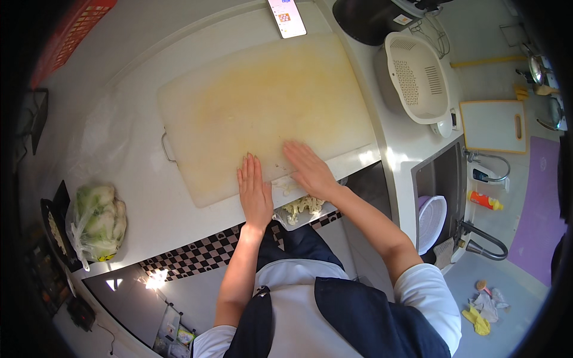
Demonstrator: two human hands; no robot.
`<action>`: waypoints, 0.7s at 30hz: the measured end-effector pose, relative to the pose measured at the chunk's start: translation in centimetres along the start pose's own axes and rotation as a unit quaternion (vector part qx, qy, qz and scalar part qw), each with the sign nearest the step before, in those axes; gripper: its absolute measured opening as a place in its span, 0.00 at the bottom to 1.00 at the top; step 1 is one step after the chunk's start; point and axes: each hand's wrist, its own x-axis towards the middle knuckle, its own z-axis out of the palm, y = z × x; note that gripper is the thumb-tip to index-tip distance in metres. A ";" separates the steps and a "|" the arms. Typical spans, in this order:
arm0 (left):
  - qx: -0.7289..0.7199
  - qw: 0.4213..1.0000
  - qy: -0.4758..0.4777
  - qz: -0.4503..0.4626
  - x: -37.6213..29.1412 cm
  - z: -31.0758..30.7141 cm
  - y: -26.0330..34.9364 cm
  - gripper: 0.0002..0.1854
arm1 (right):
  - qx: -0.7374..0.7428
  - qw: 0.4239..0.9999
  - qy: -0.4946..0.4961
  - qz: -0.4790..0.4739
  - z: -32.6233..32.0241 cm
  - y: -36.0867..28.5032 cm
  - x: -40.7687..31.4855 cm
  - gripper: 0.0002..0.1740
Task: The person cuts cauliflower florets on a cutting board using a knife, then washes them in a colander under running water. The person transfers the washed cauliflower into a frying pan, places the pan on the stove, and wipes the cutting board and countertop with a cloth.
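Note:
My left hand [255, 192] lies flat at the front edge of a large, yellow-stained white cutting board [268, 98]. Its fingers point away from me and it holds nothing. To its right is my right hand [311, 170], blurred, with fingers outstretched over the board and nothing in its grasp. Small crumbs [280, 167] dot the board between the hands, and pale scraps [284, 184] sit at the counter edge. Just below that edge, cut cauliflower pieces [304, 206] rest in clear plastic [295, 223]; whether it is a bag or a tub I cannot tell.
A bagged green-and-white vegetable [99, 221] stands at the left. Behind the board lies a lit phone [288, 20]. To the right are a beige strainer basin [421, 80] and a sink [441, 179] holding a white-and-purple basket [433, 223]. A red basket [74, 36] occupies the upper left.

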 end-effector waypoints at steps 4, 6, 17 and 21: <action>0.060 0.994 -0.086 0.036 -1.6 1.9 0.2 0.35 | -0.022 0.999 -0.031 -0.029 1.0 -0.8 -0.2 0.38; -0.022 0.995 -0.082 0.053 -3.9 2.0 0.6 0.35 | 0.022 0.997 -0.067 -0.036 0.9 -1.0 -1.9 0.39; -0.087 0.990 -0.051 0.096 -2.4 0.2 -2.0 0.24 | 0.029 0.997 -0.037 -0.055 0.9 -1.7 -3.3 0.38; -0.020 0.996 0.021 0.081 2.3 -2.1 -4.1 0.23 | 0.000 0.998 -0.018 -0.054 0.4 -1.3 -3.2 0.37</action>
